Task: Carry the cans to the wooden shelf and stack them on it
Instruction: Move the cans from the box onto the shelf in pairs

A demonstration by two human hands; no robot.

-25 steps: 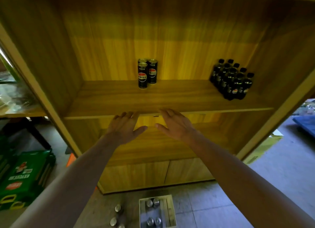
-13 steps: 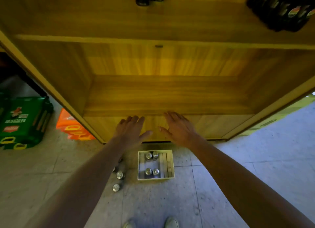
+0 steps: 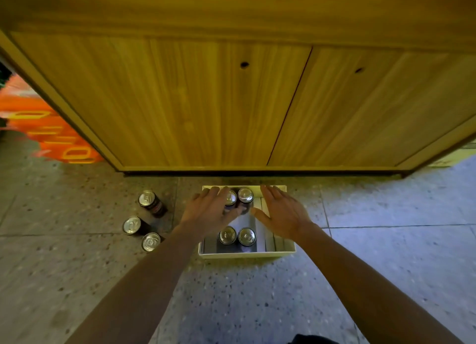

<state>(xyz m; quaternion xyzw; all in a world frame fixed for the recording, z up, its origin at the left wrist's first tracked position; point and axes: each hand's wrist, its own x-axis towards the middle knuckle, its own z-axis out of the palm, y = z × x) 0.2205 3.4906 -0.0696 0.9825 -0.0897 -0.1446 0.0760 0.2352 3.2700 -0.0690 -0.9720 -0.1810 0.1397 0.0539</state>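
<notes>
Speckled grey terrazzo floor (image 3: 386, 279) in dim yellowish light; two closed doors (image 3: 193, 104) at the base of the wooden shelf (image 3: 231, 9); blurred orange crates (image 3: 51, 137) at left.

7 cans (image 3: 246, 236), 1 box (image 3: 247, 255), 2 hands (image 3: 209, 213)

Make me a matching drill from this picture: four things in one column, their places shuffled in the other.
1 left hand
2 right hand
3 orange crate
4 loose cans

A floor, left of the white box
B over the box's right side
C beside the cabinet's left edge
D partly covering a far can in the box

Pairs: 1-D, 2-B, 3-C, 4-A
</notes>
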